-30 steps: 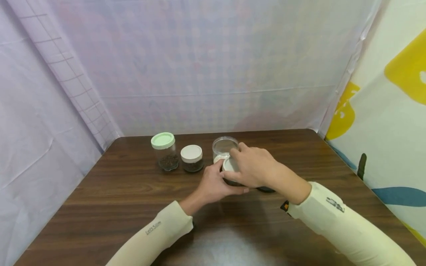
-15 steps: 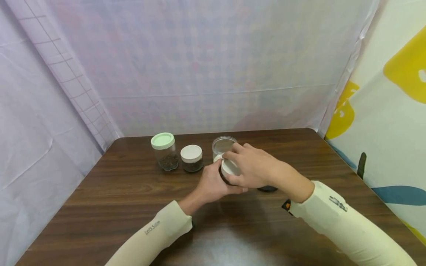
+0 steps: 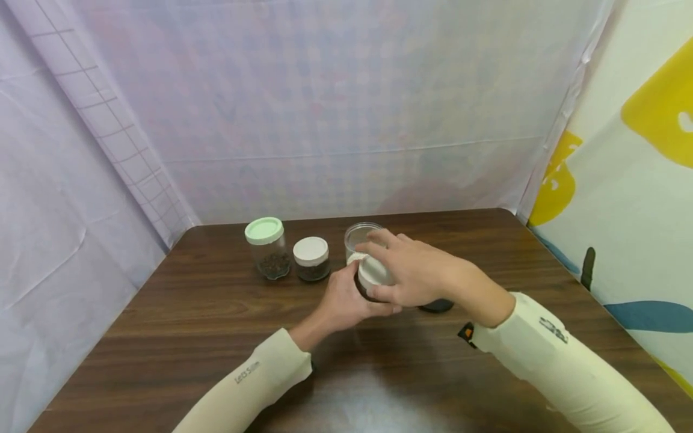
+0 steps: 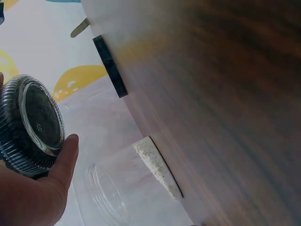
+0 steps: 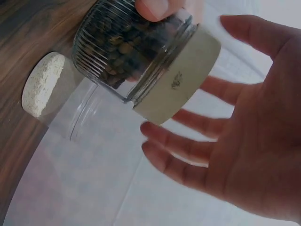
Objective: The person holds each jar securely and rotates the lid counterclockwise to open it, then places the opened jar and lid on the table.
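Observation:
In the head view my left hand [image 3: 346, 297] grips a small glass jar with a white lid [image 3: 373, 275], held above the table. The left wrist view shows the jar's ribbed glass bottom [image 4: 42, 115] tilted, with my left hand [image 4: 44, 193] round it. Dark beans [image 5: 120, 47] fill part of the jar in the right wrist view, and its lid [image 5: 181, 77] is on. Around that lid my right hand [image 5: 263, 132] has its fingers spread, the thumb apart from it. From above, my right hand [image 3: 419, 270] partly covers the lid.
Behind the hands stands a clear, lidless jar [image 3: 358, 233] with white granules [image 5: 44, 84]. Left of it are a white-lidded jar [image 3: 311, 258] and a taller green-lidded jar [image 3: 267, 246]. A flat black round object [image 3: 436, 305] lies beneath my right forearm.
My right hand's fingers have loosened and spread above the lid, showing more of it. My left hand still grips the jar in nearly the same place.

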### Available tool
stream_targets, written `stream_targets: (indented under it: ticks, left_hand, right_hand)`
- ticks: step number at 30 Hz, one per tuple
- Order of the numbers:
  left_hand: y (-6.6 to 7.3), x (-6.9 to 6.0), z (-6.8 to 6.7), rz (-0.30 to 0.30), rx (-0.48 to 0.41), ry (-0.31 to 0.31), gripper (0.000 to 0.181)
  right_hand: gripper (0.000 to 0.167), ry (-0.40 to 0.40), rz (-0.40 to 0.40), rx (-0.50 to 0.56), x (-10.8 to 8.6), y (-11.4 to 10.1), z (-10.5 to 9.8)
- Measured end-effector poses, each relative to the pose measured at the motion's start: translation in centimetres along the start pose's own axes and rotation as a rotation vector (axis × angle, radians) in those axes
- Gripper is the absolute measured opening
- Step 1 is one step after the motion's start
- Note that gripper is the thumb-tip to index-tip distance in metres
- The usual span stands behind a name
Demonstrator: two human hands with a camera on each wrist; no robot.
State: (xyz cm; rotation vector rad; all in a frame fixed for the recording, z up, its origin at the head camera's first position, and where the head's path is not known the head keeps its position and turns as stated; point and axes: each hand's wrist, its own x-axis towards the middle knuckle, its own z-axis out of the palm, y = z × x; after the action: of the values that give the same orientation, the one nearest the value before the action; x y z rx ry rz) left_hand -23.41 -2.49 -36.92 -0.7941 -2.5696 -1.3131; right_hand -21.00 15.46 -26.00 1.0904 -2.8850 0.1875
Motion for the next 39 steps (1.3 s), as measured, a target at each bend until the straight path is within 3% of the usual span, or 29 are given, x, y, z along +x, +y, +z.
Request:
stream_targets:
  ticks: [5,10,15,26,32,39]
  left_hand:
    - [0.15,0.11,0.02,0.045,-0.011,0.012,0.08]
    - [0.23,0.06,0.13,0.072,-0.012,-0.003,0.08]
    - [0.27,-0.08,0.15,0.067,-0.021,-0.03,0.08]
    - [0.13,-0.14,0.18,0.027,0.027,-0.019,0.085]
    - [0.11,-0.22,0.12,0.008,0.034,-0.026,0.094]
    - [0.12,-0.26,0.08,0.034,0.034,-0.037,0.101]
  right_hand:
    - [0.073,0.059,0.133,-0.071,0.25,-0.11,-0.1]
    - [0.079,0.001,0.215,-0.091,0.35,-0.25,0.01]
    - [0.073,-0.015,0.155,-0.076,0.36,-0.07,0.06]
    - [0.058,-0.047,0.029,0.001,0.25,0.48,-0.24]
    - [0.057,-0.061,-0.021,0.036,0.09,0.61,-0.39]
    - [0.06,-0.067,-0.075,0.048,-0.04,0.54,-0.7]
